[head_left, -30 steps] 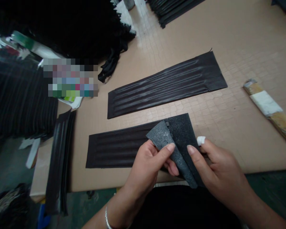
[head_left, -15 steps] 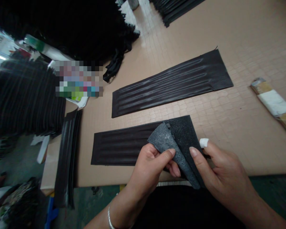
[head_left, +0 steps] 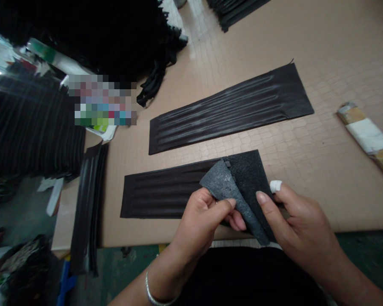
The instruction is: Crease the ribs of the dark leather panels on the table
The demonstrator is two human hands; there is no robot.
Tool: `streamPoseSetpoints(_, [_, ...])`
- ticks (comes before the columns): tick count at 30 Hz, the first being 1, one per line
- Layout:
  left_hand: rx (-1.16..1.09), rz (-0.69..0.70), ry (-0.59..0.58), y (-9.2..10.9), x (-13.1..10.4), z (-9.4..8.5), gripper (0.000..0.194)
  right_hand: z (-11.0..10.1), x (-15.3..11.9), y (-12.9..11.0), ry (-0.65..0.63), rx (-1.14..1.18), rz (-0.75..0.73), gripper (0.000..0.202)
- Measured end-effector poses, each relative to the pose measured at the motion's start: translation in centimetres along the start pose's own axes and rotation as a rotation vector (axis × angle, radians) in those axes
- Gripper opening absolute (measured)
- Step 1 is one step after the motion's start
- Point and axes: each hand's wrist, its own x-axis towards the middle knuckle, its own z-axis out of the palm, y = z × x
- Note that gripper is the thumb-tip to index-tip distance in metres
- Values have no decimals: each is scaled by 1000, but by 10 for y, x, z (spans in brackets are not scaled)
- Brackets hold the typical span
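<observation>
A dark brown ribbed leather strip [head_left: 159,191] lies near the table's front edge, its right end opened into two layers. My left hand [head_left: 207,216] pinches the folded-back upper layer, whose grey fuzzy underside [head_left: 221,180] faces up. On the right, my right hand [head_left: 293,221] grips the edge of the black lower layer [head_left: 247,172], thumb on top and fingers underneath. White tape wraps one of its fingertips. Beyond the hands, a second ribbed leather strip [head_left: 223,108] rests flat, a loose thread at its far right corner.
A wooden-handled tool wrapped in white [head_left: 368,134] lies on the right of the tan table [head_left: 332,182]. Several dark strips [head_left: 87,208] overhang the left edge. Large black stacks [head_left: 83,34] fill the back left, and another dark stack [head_left: 239,10] stands at the back.
The view has shifted slightly. Both hands keep their hold, and the folded-back layer and the lower layer look nearly the same as before.
</observation>
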Motion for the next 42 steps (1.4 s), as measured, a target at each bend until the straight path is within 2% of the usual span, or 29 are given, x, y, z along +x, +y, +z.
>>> streamPoseSetpoints(2, [-26, 19, -11, -1, 1, 0, 12, 0, 0, 2, -5, -6, 14, 24])
streamPoseSetpoints(3, [-35, 26, -17, -2, 1, -1, 12, -1, 0, 3, 32, -37, 10, 19])
streamPoseSetpoints(7, [-46, 48, -54, -4, 5, 0, 14, -8, 2, 1, 260, -315, -135, 20])
streamPoseSetpoints(8, [-45, 50, -60, -5, 6, 0, 14, -10, 3, -1, 257, -357, -190, 15])
streamPoseSetpoints(11, [-33, 52, -82, -7, 9, 2, 14, -14, 6, -7, 134, -335, -295, 6])
streamPoseSetpoints(17, [13, 56, -113, -9, 11, 8, 15, -11, 9, -5, 49, -310, -253, 5])
streamPoseSetpoints(25, [88, 34, -101, -9, 14, 12, 15, -11, 12, -3, 19, -381, -259, 11])
streamPoseSetpoints(34, [131, 32, -104, -4, 16, 16, 17, -5, 15, -2, 53, -522, -300, 19])
streamPoseSetpoints(38, [95, 6, -111, -6, 20, 15, 13, -5, 14, 2, 42, -431, -271, 16])
streamPoseSetpoints(42, [38, -11, -94, -9, 24, 13, 14, -21, 10, 8, 18, -217, -193, 10])
